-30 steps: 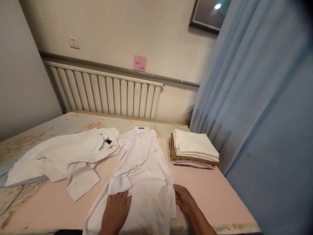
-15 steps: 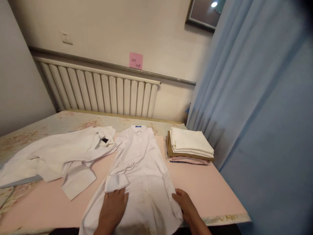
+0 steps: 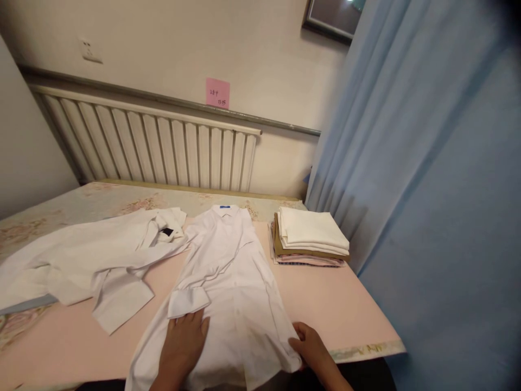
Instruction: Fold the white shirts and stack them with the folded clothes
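A white long-sleeved shirt (image 3: 240,293) lies front up, its collar at the far end and its hem towards me. One sleeve is folded across the front, and its cuff (image 3: 188,302) rests on the left half. My left hand (image 3: 185,339) lies flat on the shirt just below that cuff, fingers stretched out and their tips touching the cuff's edge. At the lower right corner, my right hand (image 3: 311,345) pinches the shirt's side edge near the hem between thumb and fingers.
Left of the shirt lies another white garment (image 3: 81,252), loosely spread. A stack of folded clothes (image 3: 313,231) stands at the right on the pink cloth (image 3: 325,293). A blue curtain (image 3: 427,190) hangs close on the right; a radiator (image 3: 163,141) lines the wall.
The view has shifted slightly. My left hand stays flat by the cuff. My right hand keeps its pinch, and the hem near it now lies a little differently.
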Demonstrator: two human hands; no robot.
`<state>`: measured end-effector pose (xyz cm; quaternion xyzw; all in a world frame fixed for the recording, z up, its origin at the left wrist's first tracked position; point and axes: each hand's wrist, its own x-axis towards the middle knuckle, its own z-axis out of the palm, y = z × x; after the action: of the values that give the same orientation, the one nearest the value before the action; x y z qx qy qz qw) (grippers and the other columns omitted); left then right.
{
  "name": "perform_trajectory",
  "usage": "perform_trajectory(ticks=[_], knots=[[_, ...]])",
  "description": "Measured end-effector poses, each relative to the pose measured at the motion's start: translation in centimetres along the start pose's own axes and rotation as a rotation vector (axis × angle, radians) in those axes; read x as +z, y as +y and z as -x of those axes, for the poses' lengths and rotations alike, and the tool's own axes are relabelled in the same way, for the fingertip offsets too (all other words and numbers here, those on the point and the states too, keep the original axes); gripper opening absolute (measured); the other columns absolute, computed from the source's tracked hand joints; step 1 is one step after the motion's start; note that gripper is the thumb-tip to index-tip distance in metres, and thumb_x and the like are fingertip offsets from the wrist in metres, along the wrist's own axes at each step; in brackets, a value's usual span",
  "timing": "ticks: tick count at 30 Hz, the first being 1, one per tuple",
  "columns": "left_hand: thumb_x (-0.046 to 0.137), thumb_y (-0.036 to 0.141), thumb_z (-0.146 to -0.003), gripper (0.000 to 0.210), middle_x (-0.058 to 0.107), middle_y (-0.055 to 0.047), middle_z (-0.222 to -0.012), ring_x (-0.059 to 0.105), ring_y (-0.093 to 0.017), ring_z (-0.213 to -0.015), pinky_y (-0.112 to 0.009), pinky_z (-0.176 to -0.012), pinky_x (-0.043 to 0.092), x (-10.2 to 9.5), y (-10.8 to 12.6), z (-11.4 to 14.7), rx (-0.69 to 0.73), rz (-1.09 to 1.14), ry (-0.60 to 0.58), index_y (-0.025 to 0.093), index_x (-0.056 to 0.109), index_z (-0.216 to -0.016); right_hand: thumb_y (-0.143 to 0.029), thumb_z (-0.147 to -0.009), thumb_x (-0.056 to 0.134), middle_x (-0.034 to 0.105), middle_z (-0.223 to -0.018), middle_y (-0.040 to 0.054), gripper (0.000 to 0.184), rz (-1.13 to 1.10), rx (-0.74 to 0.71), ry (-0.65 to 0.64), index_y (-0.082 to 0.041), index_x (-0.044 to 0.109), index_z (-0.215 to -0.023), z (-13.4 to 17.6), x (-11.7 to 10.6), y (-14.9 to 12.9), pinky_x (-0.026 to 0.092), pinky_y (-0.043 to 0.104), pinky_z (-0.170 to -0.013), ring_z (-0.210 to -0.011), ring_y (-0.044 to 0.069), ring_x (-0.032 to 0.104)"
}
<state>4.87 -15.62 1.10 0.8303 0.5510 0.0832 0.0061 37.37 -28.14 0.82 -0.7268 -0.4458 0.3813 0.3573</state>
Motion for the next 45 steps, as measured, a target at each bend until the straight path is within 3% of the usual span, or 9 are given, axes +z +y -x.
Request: perform_trajectory(ticks=[4, 7, 17, 23, 29, 32, 37, 41, 45], knots=[[0.034, 0.034, -0.091, 0.043, 0.068, -0.015, -0.111, 0.058, -0.032, -0.104, -0.051, -0.096, 0.028, 0.3, -0.1, -0.1, -0.001, -0.007, 0.014, 0.015, 0.063, -0.117, -0.023, -0.071, 0.049, 0.063, -0.070, 0.0010, 0.027, 0.299, -0.047, 0.185, -0.019, 0.065, -0.093, 0.1, -0.3, -0.6, 0.042, 0.028, -0.068, -0.069, 0.018, 0.059], [0.034, 0.035, -0.091, 0.043, 0.068, -0.015, -0.111, 0.058, -0.032, -0.105, -0.050, -0.096, 0.028, 0.3, 0.0, -0.1, -0.006, -0.003, 0.022, 0.014, 0.062, -0.117, -0.023, -0.075, 0.048, 0.064, -0.074, 0.0012, 0.025, 0.373, -0.096, 0.223, -0.021, 0.064, -0.094, -0.4, 0.0, -1.6, 0.040, 0.026, -0.068, -0.072, 0.017, 0.059], [0.036, 0.033, -0.089, 0.041, 0.066, -0.014, -0.116, 0.055, -0.030, -0.108, -0.049, -0.099, 0.026, -0.6, 0.3, 0.0, -0.035, 0.067, -0.028, 0.016, 0.062, -0.117, -0.016, -0.071, 0.046, 0.061, -0.065, -0.0012, 0.012, 0.436, -0.152, 0.100, -0.020, 0.055, -0.063, -0.3, 1.3, -4.3, 0.033, 0.022, -0.060, -0.065, 0.014, 0.055], [0.034, 0.034, -0.091, 0.043, 0.067, -0.014, -0.114, 0.055, -0.033, -0.107, -0.050, -0.097, 0.027, -0.2, 0.2, -0.1, -0.021, 0.029, -0.003, 0.015, 0.062, -0.117, -0.016, -0.076, 0.043, 0.063, -0.071, -0.0006, 0.017, 0.450, -0.290, 0.104, -0.021, 0.058, -0.071, 0.7, 1.9, -7.5, 0.034, 0.022, -0.063, -0.069, 0.014, 0.056], [0.035, 0.034, -0.091, 0.044, 0.067, -0.014, -0.114, 0.056, -0.031, -0.108, -0.051, -0.099, 0.028, 0.5, -0.2, 0.0, 0.000, 0.018, 0.041, 0.014, 0.062, -0.119, -0.022, -0.073, 0.057, 0.066, -0.075, -0.0009, 0.013, 0.489, -0.291, -0.152, -0.022, 0.066, -0.081, 1.4, 2.7, -6.9, 0.035, 0.021, -0.063, -0.072, 0.014, 0.058], [0.037, 0.034, -0.090, 0.043, 0.066, -0.011, -0.119, 0.054, -0.028, -0.115, -0.047, -0.105, 0.027, 1.2, -1.4, 0.8, 0.014, 0.082, 0.085, 0.016, 0.060, -0.122, -0.025, -0.076, 0.054, 0.063, -0.067, -0.0021, 0.011, 0.376, -0.244, -0.112, -0.020, 0.064, -0.076, 0.7, 1.9, -5.3, 0.035, 0.021, -0.059, -0.064, 0.013, 0.056], [0.033, 0.042, -0.091, 0.045, 0.062, -0.011, -0.124, 0.051, -0.025, -0.119, -0.037, -0.108, 0.031, 2.1, -5.8, 4.3, -0.088, 0.156, 0.195, 0.016, 0.060, -0.116, -0.030, -0.082, 0.045, 0.062, -0.067, -0.0007, 0.021, 0.358, -0.142, 0.235, -0.021, 0.060, -0.071, -0.9, -0.5, -2.2, 0.038, 0.024, -0.063, -0.066, 0.016, 0.056], [0.034, 0.041, -0.087, 0.042, 0.064, -0.015, -0.112, 0.054, -0.030, -0.109, -0.043, -0.101, 0.036, 2.0, -9.5, 7.3, -0.324, 0.081, 0.153, 0.014, 0.058, -0.109, -0.035, -0.080, 0.045, 0.064, -0.067, 0.0001, 0.022, 0.325, -0.082, 0.228, -0.022, 0.060, -0.070, -1.3, -0.8, -0.7, 0.041, 0.026, -0.064, -0.067, 0.018, 0.058], [0.036, 0.040, -0.084, 0.044, 0.063, -0.016, -0.109, 0.055, -0.031, -0.107, -0.045, -0.093, 0.042, 1.7, -10.6, 8.3, -0.455, 0.098, 0.054, 0.013, 0.054, -0.113, -0.037, -0.078, 0.045, 0.064, -0.068, 0.0010, 0.024, 0.247, -0.024, 0.174, -0.021, 0.060, -0.068, -1.2, 0.1, -0.7, 0.042, 0.025, -0.063, -0.069, 0.018, 0.059]])
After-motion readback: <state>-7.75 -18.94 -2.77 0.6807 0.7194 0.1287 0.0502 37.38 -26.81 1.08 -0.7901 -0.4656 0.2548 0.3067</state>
